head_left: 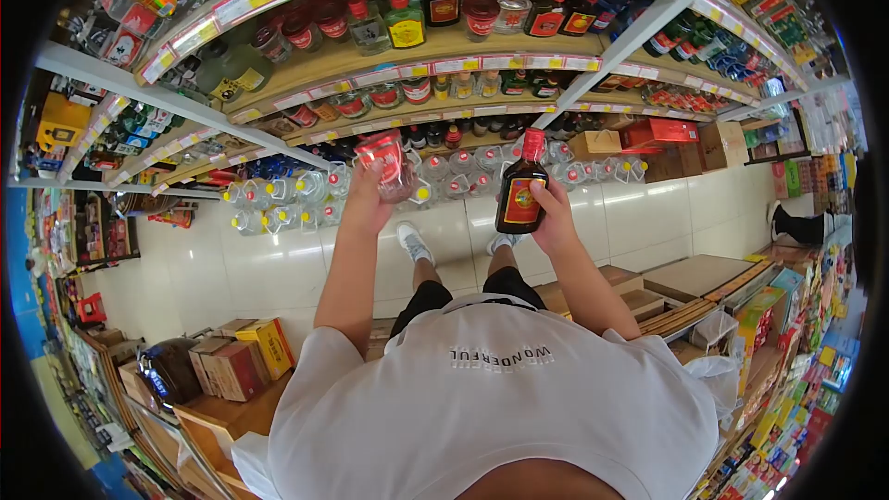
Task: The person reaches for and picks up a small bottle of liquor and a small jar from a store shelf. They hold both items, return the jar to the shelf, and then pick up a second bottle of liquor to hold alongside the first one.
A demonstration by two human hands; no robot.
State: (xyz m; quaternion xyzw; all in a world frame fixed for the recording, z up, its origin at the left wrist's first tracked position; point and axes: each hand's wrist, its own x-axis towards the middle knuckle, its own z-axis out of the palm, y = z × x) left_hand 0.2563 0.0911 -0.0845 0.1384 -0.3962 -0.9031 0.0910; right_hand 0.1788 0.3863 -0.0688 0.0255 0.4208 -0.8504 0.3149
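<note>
Two containers are held up in front of the shelves. My left hand (pixel 370 201) is closed round a clear glass jar (pixel 393 169) with a red label and a red top. In my right hand (pixel 553 215) is a dark, flat bottle (pixel 521 193) with a red cap and a red and yellow label, upright, my fingers wrapped round its side. Beyond both hands, the shelf (pixel 278 88) carries rows of bottles, among them a yellow-labelled bottle (pixel 406 23) with a red cap and several red-lidded jars.
Large clear jugs (pixel 310 187) stand on the floor below the shelves, with cardboard boxes (pixel 722 144) to their right. Behind me are more boxes (pixel 231 368) on a wooden stand at left and flat cartons (pixel 690 276) at right. Another person's dark-clothed leg (pixel 798 225) shows at far right.
</note>
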